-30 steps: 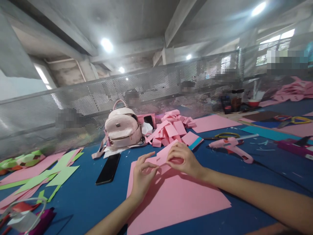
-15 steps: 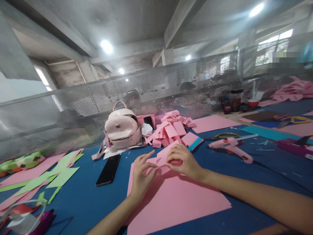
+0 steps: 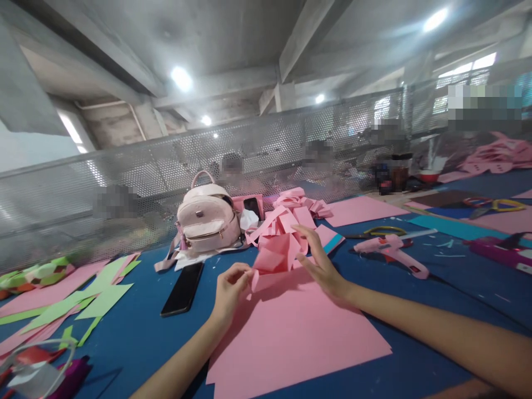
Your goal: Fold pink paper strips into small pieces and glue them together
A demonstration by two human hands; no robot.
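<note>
Centrally, curled pink paper (image 3: 269, 261), left edge pinched by left hand (image 3: 229, 290)

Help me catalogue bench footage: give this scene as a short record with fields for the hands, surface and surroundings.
Left hand: the left hand pinches the edge of a bent pink paper piece
Right hand: the right hand is open beside that piece; contact unclear
Beneath: large pink sheets on a blue table
To the left: black phone, pale green paper
To the right: pink glue gun, scissors beyond it
Behind: backpack, heap of pink paper
Backdrop: perforated metal screen
</note>
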